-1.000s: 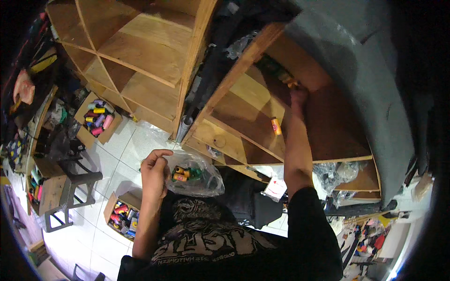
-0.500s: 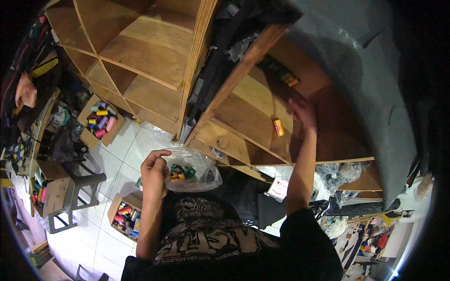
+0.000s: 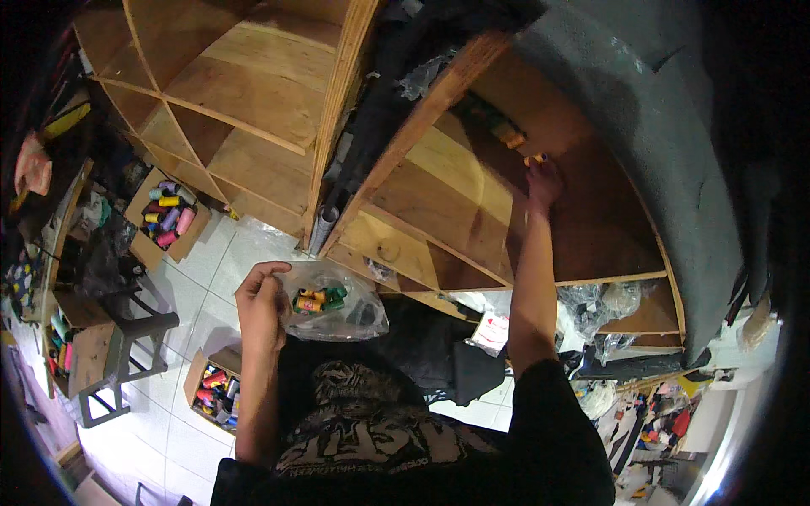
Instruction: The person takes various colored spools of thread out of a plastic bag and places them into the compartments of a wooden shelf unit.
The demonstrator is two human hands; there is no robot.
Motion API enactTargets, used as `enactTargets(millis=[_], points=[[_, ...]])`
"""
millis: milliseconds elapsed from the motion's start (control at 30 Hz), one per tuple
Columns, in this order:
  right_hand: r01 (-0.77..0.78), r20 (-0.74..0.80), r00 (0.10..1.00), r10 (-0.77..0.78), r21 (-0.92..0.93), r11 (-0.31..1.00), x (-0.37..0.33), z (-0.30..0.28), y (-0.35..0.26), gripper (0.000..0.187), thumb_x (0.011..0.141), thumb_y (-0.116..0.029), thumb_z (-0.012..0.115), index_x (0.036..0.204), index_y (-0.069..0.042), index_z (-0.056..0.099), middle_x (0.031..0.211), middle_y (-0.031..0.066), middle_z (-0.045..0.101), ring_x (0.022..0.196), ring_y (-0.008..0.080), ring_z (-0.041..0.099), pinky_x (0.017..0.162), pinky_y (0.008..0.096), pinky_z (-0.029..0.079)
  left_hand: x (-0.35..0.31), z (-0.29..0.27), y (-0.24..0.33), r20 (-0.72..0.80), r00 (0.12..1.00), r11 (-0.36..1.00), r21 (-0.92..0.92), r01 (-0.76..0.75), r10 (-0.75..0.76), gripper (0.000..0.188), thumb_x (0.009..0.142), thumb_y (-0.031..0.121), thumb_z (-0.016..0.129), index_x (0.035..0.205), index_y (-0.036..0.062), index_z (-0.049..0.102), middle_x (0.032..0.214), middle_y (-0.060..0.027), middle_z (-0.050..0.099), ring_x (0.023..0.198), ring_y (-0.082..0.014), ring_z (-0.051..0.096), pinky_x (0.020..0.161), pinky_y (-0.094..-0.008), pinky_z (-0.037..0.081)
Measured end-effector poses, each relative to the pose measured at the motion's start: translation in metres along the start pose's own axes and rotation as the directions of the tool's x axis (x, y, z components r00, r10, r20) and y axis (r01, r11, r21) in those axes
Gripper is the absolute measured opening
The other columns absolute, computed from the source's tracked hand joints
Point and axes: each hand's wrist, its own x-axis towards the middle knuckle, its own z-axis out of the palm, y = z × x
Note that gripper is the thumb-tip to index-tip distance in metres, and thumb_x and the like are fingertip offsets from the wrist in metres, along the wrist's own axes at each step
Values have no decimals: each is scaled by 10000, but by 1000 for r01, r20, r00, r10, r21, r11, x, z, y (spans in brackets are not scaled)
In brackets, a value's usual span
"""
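Pinching a yellow cylindrical spool (image 3: 533, 159) with the right hand (image 3: 545, 183) inside the wooden shelf (image 3: 620, 223), near a row of spools (image 3: 506, 132). Holding, well apart, a crinkled clear plastic bag (image 3: 364, 322) with the left hand (image 3: 262, 295) before the shelf's left end. Reaching beside a textured grey sheet (image 3: 629, 118) partly hiding the shelf's right side. Working near a cardboard carton (image 3: 148, 250), left of the shelf.

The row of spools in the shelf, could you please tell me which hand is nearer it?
Right. The right hand holds a yellow spool near the row of spools; the left hand is farther away, outside the shelf, holding the plastic bag.
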Motion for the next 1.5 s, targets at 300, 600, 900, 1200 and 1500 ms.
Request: enactTargets(millis=[300, 600, 900, 1200, 1500], points=[[246, 187, 941, -280, -950, 193, 84, 19, 70, 358, 706, -374, 695, 873, -58, 687, 902, 156, 660, 799, 259, 644, 718, 384, 499, -22, 6, 1, -54, 998, 998, -60, 22, -26, 173, 818, 47, 449, 900, 0, 593, 558, 44, 402, 403, -34, 326, 372, -199, 239], [255, -24, 947, -321, -555, 792, 61, 6, 51, 302, 695, -208, 678, 860, 38, 624, 756, 78, 649, 718, 155, 590, 672, 317, 465, -28, 3, 4, -5, 999, 997, 62, 39, -39, 169, 840, 90, 440, 908, 5, 569, 587, 44, 371, 400, -44, 334, 353, -196, 246], [-325, 435, 888, 150, 359, 875, -95, 21, -104, 206, 832, -94, 576, 1004, 15, 606, 981, 129, 618, 892, 235, 613, 752, 334, 507, -30, 6, 22, 53, 999, 1000, -2, 10, -10, 193, 816, 21, 430, 933, -12, 580, 593, 44, 393, 408, -29, 324, 362, -196, 212], [619, 981, -135, 138, -25, 785, -348, 148, -118, 318, 844, -223, 540, 1050, 17, 574, 1006, 195, 618, 967, 298, 594, 815, 381, 462, -34, 30, 45, 225, 974, 998, 63, -4, -10, 204, 812, 0, 414, 947, -26, 566, 609, 32, 393, 408, -30, 308, 365, -200, 217], [47, 996, 37, 86, -87, 995, -396, 161, -84, 292, 808, -194, 551, 1068, -66, 511, 1010, 87, 560, 1017, 145, 505, 827, 339, 427, -33, 36, 37, 262, 965, 991, 135, -20, -16, 208, 811, 10, 414, 945, -16, 570, 612, 34, 380, 410, -37, 318, 361, -200, 229]])
